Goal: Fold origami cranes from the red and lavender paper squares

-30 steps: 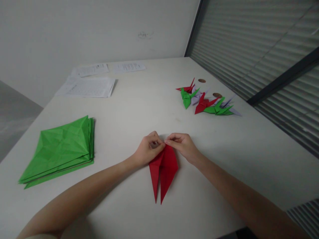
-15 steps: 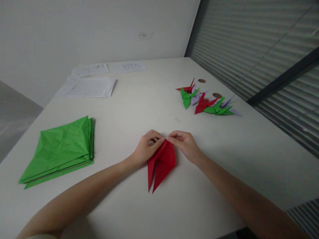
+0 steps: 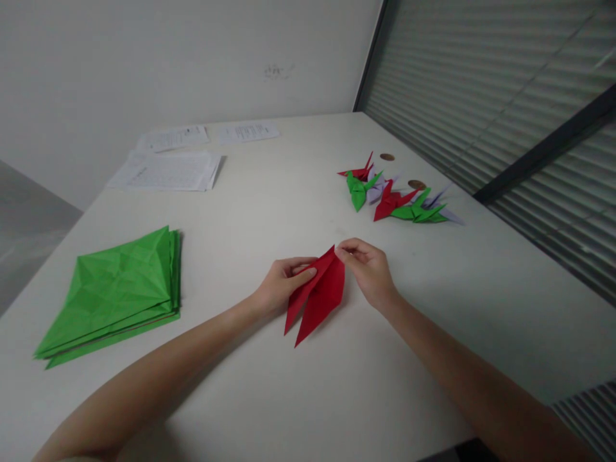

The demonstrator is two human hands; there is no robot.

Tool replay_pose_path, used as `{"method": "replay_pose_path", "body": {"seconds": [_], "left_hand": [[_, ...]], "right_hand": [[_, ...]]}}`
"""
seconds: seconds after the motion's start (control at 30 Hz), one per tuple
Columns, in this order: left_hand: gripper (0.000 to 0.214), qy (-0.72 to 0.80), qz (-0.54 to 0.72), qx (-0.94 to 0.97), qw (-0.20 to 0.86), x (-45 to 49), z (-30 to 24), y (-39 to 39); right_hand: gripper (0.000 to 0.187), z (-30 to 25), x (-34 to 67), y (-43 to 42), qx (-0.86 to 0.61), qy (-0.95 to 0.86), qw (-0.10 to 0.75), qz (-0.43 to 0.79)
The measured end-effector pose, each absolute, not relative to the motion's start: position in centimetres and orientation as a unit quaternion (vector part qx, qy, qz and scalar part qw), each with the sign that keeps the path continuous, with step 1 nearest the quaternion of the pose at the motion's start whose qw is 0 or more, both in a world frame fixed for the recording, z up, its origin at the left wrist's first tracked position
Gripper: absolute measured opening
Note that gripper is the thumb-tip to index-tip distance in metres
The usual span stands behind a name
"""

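Observation:
Between my two hands is a red folded origami paper [image 3: 323, 301], with a narrow point at the top and two long flaps split apart toward me. My left hand [image 3: 285, 282] pinches its left edge, thumb on top and fingers behind. At the upper tip, my right hand [image 3: 364, 263] grips the paper between thumb and fingertips. The lower flaps hang just over or rest on the white table [image 3: 240, 398]; which of the two I cannot tell.
A stack of creased green paper [image 3: 120, 276] lies at the left. Several folded paper cranes, among them a red crane [image 3: 389, 204] and a green crane [image 3: 359, 191], sit at the back right near two brown discs [image 3: 416, 185]. Printed sheets [image 3: 168, 172] lie far left; window blinds [image 3: 481, 77] border the right.
The red paper has shifted up and slightly right, its top tip now showing. My left hand has slid down to its left edge, while my right hand has moved up and right.

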State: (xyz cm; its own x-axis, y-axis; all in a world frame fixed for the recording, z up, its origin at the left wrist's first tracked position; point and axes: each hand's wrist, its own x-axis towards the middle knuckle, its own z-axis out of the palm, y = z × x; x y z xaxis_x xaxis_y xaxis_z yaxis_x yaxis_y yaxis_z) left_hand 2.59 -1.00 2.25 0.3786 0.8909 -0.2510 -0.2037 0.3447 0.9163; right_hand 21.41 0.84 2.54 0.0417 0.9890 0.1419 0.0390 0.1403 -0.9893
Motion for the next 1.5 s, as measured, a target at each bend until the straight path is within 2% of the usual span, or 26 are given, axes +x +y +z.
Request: {"method": "replay_pose_path", "body": {"seconds": [0.1,0.33,0.47,0.57,0.7,0.77,1.13,1.5], "left_hand": [[0.048,0.395,0.378,0.448,0.707,2.6,2.3,-1.1],[0.041,0.396,0.379,0.463,0.697,2.7,2.3,-1.2],[0.053,0.388,0.374,0.445,0.715,2.5,2.2,-1.1],[0.061,0.381,0.395,0.435,0.714,2.3,2.1,-0.9],[0.035,0.380,0.406,0.471,0.685,2.3,2.0,-0.7],[0.031,0.397,0.383,0.490,0.675,2.4,2.0,-0.8],[0.038,0.419,0.356,0.546,0.632,2.6,2.6,-1.4],[0.045,0.436,0.370,0.508,0.644,2.7,2.5,-1.5]], "right_hand": [[0.027,2.3,21.4,1.0,-0.500,-0.537,0.532,0.424],[0.028,2.1,21.5,1.0,-0.512,-0.513,0.510,0.463],[0.029,2.4,21.6,0.9,-0.474,-0.497,0.519,0.509],[0.041,2.6,21.8,1.0,-0.418,-0.484,0.488,0.594],[0.047,2.3,22.0,1.1,-0.399,-0.500,0.458,0.617],[0.047,2.2,21.9,1.2,-0.406,-0.505,0.460,0.607],[0.048,1.9,20.8,0.5,-0.395,-0.518,0.448,0.612],[0.035,1.7,20.5,0.2,-0.403,-0.502,0.446,0.622]]}}
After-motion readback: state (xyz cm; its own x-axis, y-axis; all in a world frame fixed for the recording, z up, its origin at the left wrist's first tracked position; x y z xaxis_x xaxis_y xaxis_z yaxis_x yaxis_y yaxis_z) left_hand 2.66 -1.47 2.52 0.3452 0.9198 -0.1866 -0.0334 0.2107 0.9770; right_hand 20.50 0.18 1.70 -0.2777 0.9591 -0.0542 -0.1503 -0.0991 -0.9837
